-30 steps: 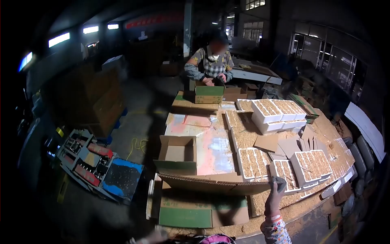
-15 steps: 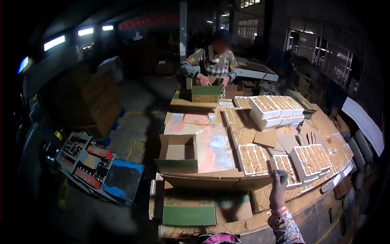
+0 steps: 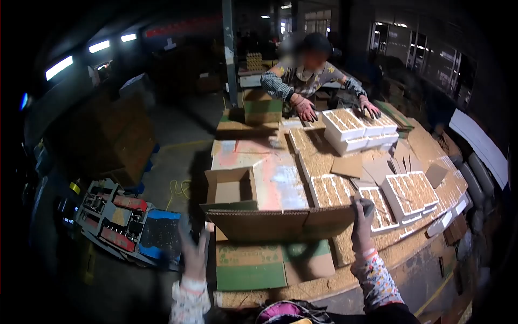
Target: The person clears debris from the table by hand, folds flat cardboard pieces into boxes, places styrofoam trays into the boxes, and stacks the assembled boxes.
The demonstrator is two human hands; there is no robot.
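Note:
A folded-flat cardboard box (image 3: 280, 222) stands on edge across the near side of the table. My right hand (image 3: 362, 227), in a dark-tipped glove, is closed on its right end. My left hand (image 3: 194, 251), gloved and slightly blurred, is raised just off the box's left end with fingers apart, holding nothing. Below lies another flat cardboard piece, green and brown (image 3: 251, 270). Behind the upright cardboard sits an opened-up carton (image 3: 231, 186) with nothing visible inside.
White foam trays (image 3: 407, 189) filled with straw-coloured shavings stand at right, more stacked behind (image 3: 350, 132). Loose cardboard pieces (image 3: 348, 166) lie between them. Across the table, a co-worker (image 3: 307, 75) reaches toward the stack. A red-and-blue machine (image 3: 127, 221) stands on the floor at left.
My left hand has come into view at the left end of the cardboard. My right hand still grips the other end. The co-worker's hands have moved from a carton to the foam trays.

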